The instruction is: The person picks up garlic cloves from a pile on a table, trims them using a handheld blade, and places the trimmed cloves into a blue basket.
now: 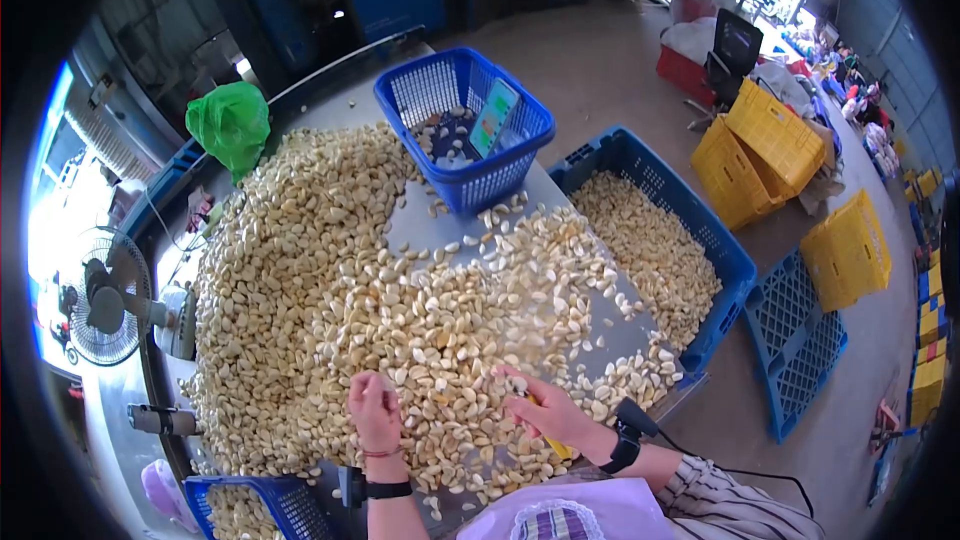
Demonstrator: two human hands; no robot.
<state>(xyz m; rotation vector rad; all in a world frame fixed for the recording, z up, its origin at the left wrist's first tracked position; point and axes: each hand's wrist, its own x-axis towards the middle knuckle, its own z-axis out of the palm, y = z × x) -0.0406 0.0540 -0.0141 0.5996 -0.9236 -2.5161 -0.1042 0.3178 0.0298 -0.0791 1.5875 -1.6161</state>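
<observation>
A wide heap of pale cream pieces that look like garlic cloves covers much of the metal table. My left hand is over the near part of the heap, its fingers curled closed; whatever they hold, if anything, is hidden. To its right, my right hand is closed around a small tool with a yellow handle, perhaps a knife; its blade cannot be made out. A pale piece seems to be at the fingertips of this hand. Loose pieces lie under and between both hands.
At the table's far edge stands a blue basket with a phone in it. A blue crate full of pieces is at right; another blue basket is near left. A fan, green bag and yellow crates stand around.
</observation>
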